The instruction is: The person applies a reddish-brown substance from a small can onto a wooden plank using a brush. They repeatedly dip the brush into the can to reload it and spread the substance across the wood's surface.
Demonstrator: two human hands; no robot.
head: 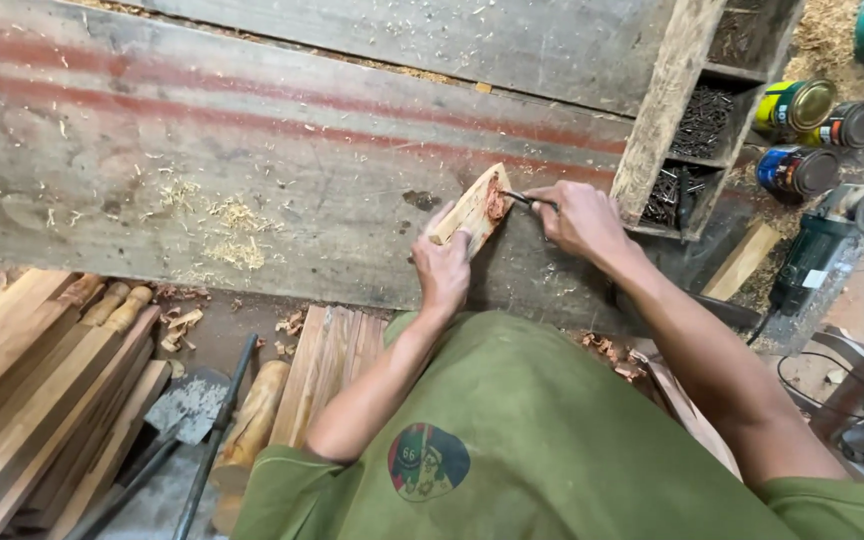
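View from above my head: my left hand [442, 272] holds a small wood block [472, 208] down on the worn plank table [202, 150], its grip closed on the block's near end, so the block juts up and to the right from my fingers. The block lies near the table's right part, just left of a wooden rack of nails [692, 130]. My right hand [580, 218] has its grip pinched shut on a thin dark tool [524, 198], whose tip touches a reddish patch [495, 203] on the block's far end; this hand sits just right of the block. Pale shavings [237, 235] are scattered on the table to the left, well apart from both hands. Below the table edge lie wood slats [42, 380] and a dark metal bar [214, 440]. At right stand paint cans [812, 135] and a green power tool [822, 245].
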